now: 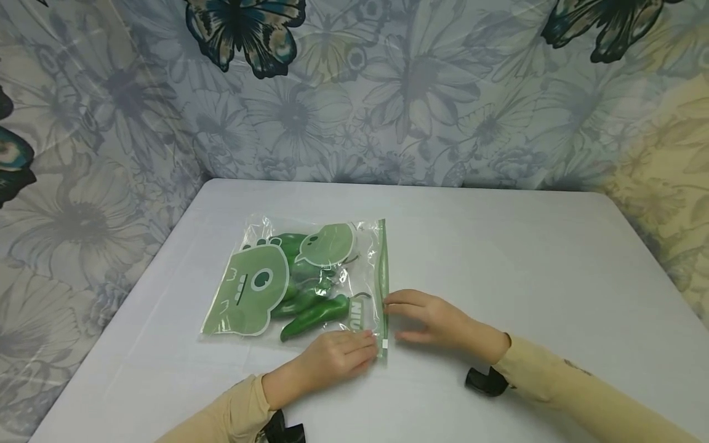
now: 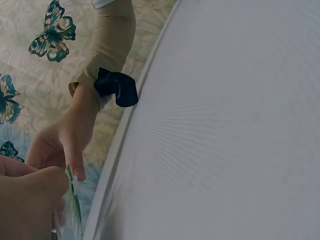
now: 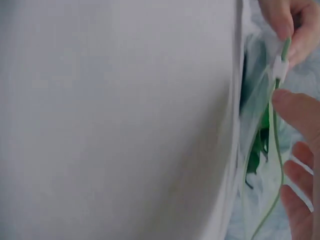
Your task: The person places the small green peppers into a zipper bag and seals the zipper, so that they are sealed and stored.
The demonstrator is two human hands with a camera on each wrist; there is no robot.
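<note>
A clear zip bag (image 1: 362,237) with green cartoon prints lies on the table, holding several green peppers (image 1: 316,317). Its green zip edge (image 1: 382,264) faces right. At the near corner of that edge, my left hand (image 1: 335,355) pinches the strip, as the right wrist view shows. Just beside the pinch sits a white slider (image 3: 280,69), and past it the two green edges spread apart. My right hand (image 1: 437,320) is at the zip edge with fingers loosely extended, its thumb (image 3: 295,107) close to the slider. The left wrist view shows the right hand (image 2: 70,137) beyond the left hand (image 2: 30,200).
The white table (image 1: 498,258) extends right of the bag and behind it. Floral cloth with butterflies (image 1: 244,37) hangs along the back and left side. Black straps (image 1: 486,381) are at both wrists, below tan sleeves (image 1: 576,381).
</note>
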